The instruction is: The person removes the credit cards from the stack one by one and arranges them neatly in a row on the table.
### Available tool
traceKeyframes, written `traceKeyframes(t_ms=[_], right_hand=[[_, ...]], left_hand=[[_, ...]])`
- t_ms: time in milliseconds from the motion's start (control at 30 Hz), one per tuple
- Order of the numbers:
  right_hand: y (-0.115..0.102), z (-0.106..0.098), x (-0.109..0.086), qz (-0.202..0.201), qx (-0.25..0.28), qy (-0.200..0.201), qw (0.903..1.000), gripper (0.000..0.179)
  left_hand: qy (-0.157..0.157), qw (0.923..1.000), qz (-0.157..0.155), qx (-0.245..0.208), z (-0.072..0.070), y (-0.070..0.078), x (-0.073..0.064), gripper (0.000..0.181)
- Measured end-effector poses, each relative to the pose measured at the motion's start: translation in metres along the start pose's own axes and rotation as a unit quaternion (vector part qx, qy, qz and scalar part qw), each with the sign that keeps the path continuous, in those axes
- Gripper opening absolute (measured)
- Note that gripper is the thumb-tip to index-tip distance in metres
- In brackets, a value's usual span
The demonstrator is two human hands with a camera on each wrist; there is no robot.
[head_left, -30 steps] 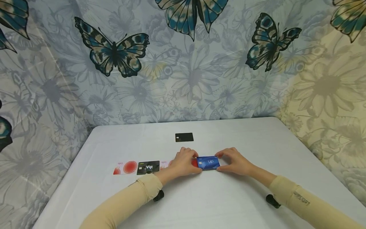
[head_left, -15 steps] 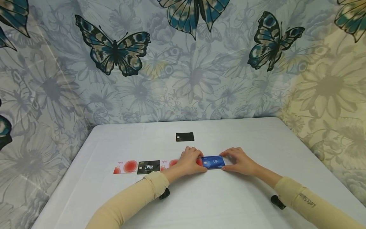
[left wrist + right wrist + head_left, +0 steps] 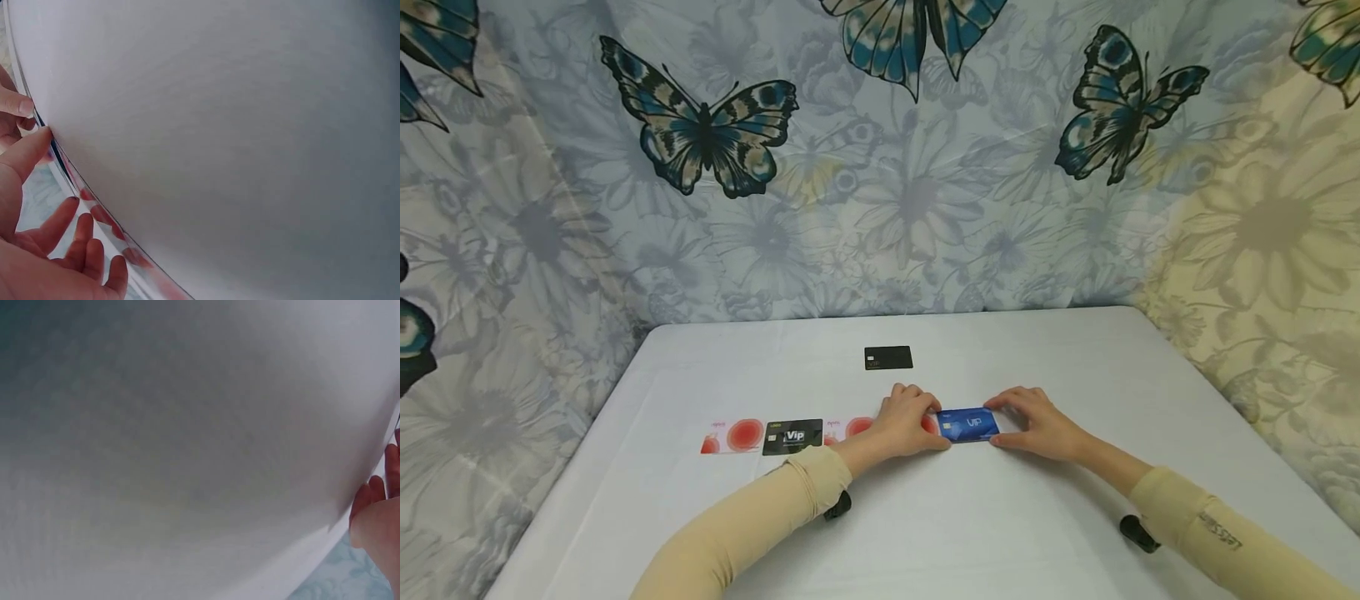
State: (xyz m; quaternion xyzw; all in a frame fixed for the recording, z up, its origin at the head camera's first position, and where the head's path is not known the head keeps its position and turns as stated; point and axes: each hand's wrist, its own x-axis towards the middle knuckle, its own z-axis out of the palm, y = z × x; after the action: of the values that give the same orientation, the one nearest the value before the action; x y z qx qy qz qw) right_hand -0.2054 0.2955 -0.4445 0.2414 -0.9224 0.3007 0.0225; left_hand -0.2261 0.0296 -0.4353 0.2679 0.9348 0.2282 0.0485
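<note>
A blue VIP card (image 3: 968,425) lies on the white table at the right end of a row of cards. My left hand (image 3: 906,423) spans its left end, thumb on the near edge and index finger on the far edge. With thumb and index finger, my right hand (image 3: 1036,423) holds the right end the same way. A white card with red circles (image 3: 929,423) shows just left of the blue one, mostly hidden by the left hand. In the left wrist view the thumb (image 3: 37,147) touches the dark card edge.
Further left in the row are a black Vip card (image 3: 792,437), a red-circle card (image 3: 859,427) partly behind the left hand, and another red-circle card (image 3: 733,436). A black card (image 3: 888,357) lies alone farther back. Behind the table hangs a butterfly-print cloth (image 3: 917,225).
Both hands and the blue card between them have shifted to the right. The head view has turned slightly. The leftmost cards and the lone black card stay put on the table.
</note>
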Motion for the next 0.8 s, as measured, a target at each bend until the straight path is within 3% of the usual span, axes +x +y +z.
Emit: traceKeyframes(t_ms=[800], right_hand=[[0.0007, -0.0033, -0.0029, 0.015, 0.009, -0.014, 0.9997, 0.046]], left_hand=[[0.006, 1.0000, 0.000, 0.004, -0.0010, 0.0045, -0.0037, 0.050]])
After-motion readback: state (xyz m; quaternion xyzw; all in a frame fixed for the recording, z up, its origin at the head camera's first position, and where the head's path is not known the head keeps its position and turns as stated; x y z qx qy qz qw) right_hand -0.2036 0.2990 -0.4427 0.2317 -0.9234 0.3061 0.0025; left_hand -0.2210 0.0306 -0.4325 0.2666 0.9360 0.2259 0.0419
